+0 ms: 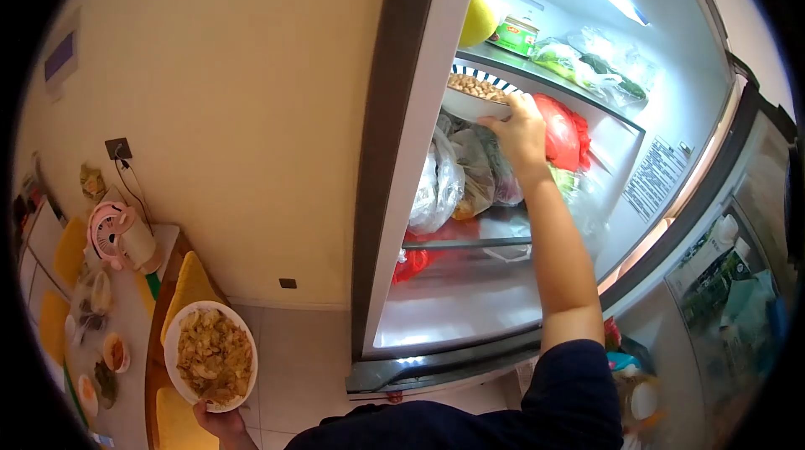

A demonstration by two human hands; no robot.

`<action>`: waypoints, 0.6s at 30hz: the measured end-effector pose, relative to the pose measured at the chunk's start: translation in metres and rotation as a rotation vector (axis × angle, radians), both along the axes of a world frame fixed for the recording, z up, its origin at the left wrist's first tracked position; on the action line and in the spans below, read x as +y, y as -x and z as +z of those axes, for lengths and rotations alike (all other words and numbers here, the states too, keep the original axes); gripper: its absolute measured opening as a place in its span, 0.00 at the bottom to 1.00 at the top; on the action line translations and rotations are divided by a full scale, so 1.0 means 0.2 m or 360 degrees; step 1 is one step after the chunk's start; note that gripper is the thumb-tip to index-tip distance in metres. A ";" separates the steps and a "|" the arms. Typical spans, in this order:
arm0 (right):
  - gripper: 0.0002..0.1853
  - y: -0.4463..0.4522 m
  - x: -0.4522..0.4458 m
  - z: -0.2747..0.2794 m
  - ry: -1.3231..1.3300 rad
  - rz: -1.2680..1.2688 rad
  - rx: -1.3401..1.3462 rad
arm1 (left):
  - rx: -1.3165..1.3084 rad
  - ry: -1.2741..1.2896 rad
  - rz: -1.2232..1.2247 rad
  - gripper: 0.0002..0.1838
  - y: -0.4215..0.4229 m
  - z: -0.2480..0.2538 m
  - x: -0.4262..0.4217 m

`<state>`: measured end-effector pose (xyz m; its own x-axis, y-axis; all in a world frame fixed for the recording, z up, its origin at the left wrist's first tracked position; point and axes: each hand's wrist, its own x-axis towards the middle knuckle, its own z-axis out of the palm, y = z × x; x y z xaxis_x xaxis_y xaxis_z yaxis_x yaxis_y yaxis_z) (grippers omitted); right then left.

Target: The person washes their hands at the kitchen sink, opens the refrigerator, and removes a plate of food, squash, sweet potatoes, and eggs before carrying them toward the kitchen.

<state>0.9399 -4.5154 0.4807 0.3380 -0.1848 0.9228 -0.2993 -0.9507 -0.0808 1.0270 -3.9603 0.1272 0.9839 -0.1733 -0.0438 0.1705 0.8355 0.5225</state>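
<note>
Inside the open fridge, my right hand (518,127) grips the rim of a bowl of peanuts (476,102), which has a blue-striped inner edge. The bowl is just under the upper glass shelf, above plastic bags (465,169). Right of my hand lies a red bag (560,133). At the lower left, my left hand (222,423) holds the bottom edge of a white plate (171,349) of yellowish-brown cooked food (215,353); part of that hand is hidden beneath the plate.
The upper glass shelf (579,89) bears a green can (513,35) and bagged vegetables (591,66). The open fridge door (671,299) is at the right. At the far left, a table (134,316) bears dishes and a pink fan (109,234), with yellow chairs (189,286) beside it.
</note>
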 end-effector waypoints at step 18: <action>0.17 1.15 1.06 0.16 -0.0429 -0.0310 -0.0328 | -0.0144 0.0101 -0.0679 0.37 -0.46 0.00 -0.26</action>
